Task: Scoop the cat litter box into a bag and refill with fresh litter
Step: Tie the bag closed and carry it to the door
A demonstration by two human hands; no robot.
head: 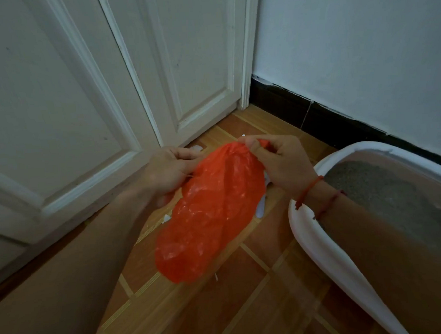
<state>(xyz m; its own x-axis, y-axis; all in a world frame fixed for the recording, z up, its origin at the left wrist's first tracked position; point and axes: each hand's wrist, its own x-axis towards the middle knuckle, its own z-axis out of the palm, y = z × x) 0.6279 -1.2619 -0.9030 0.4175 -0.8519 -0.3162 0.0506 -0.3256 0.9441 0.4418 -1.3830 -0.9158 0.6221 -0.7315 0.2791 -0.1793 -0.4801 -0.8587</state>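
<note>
Fingers [251,145] pinch the bag's mouth, scooping not yet begun

Nearest the camera, left of the litter box [322,240], the closed bottom end of the orange bag [211,211] hangs above the wood-patterned floor [248,307]. The bag looks limp and empty. Further along it, the right hand [283,163] reaches over the box's near rim and pinches the bag's top edge between thumb and curled forefinger. A red string bracelet [308,190] sits on that wrist. The left hand [170,170], further from the box, grips the opposite edge with curled fingers, their tips hidden behind the plastic.

By my reading the step in hand is getting the bag open to take the waste. The grey litter [375,188] lies in the box, seemingly undisturbed. The next move calls for rubbing the two thin layers apart, spreading the mouth wide and setting it close to the box's rim. A scoop will then be needed. A white object [260,211] peeks out under the bag just beside the box, but I cannot tell if it is one.

Beyond the box stand a black skirting [314,114] and a pale wall [362,55]. White panelled doors [81,98] stand to the box's far left.

No brand, label or writing can be read on the bag, the box or anything else
</note>
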